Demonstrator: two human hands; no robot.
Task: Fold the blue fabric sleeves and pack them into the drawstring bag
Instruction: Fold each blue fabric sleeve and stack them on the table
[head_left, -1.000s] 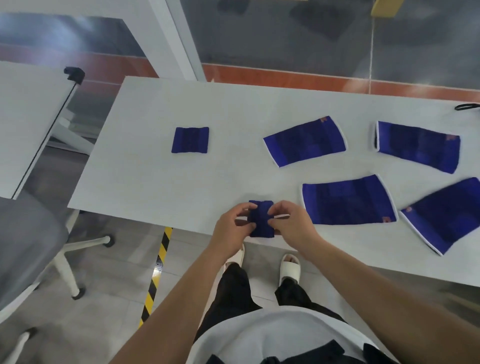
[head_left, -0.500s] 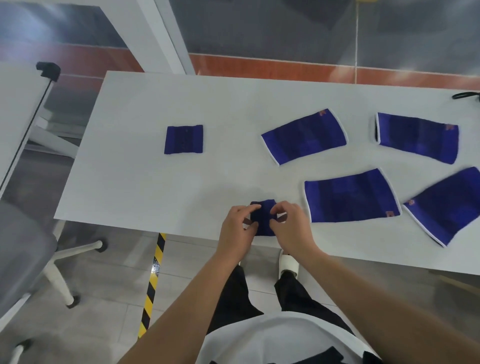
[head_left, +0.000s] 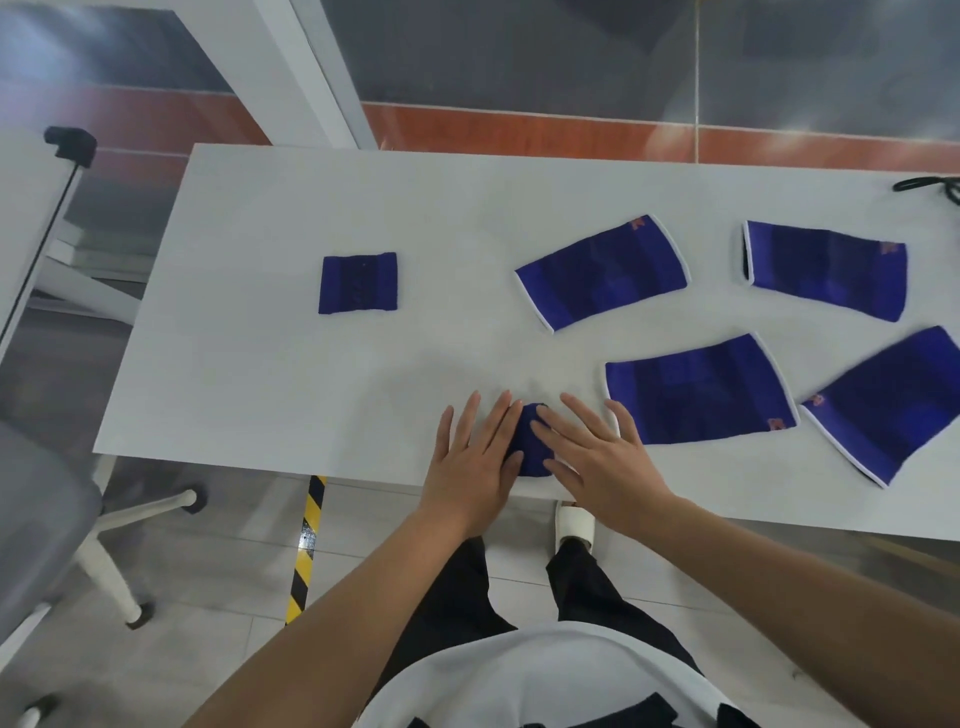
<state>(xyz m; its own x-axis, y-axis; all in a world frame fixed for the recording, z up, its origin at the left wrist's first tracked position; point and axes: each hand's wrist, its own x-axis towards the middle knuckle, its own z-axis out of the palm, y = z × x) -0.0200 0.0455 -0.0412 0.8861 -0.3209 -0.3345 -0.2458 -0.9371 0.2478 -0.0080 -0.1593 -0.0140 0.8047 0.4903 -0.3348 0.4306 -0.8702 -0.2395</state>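
- While both hands lie flat with fingers straight, the left hand (head_left: 472, 457) and right hand (head_left: 597, 457) press on a small folded sleeve (head_left: 527, 441) at the near edge of the table (head_left: 260, 389).
- Six blue sleeves show: that one, a second folded sleeve (head_left: 358, 283) beyond and left of the left hand, and four flat ones.
- Nearest flat sleeve (head_left: 696, 392) lies just beside the right hand; the other flat sleeves (head_left: 602, 273) lie farther off.
- A black cord (head_left: 930, 184) lies far right; whatever it joins is cut off.

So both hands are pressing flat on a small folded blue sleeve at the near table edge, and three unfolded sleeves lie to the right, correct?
Not quite: the head view shows four unfolded sleeves to the right, not three. The rest holds: the left hand and right hand press flat on the small folded sleeve at the near edge of the table.
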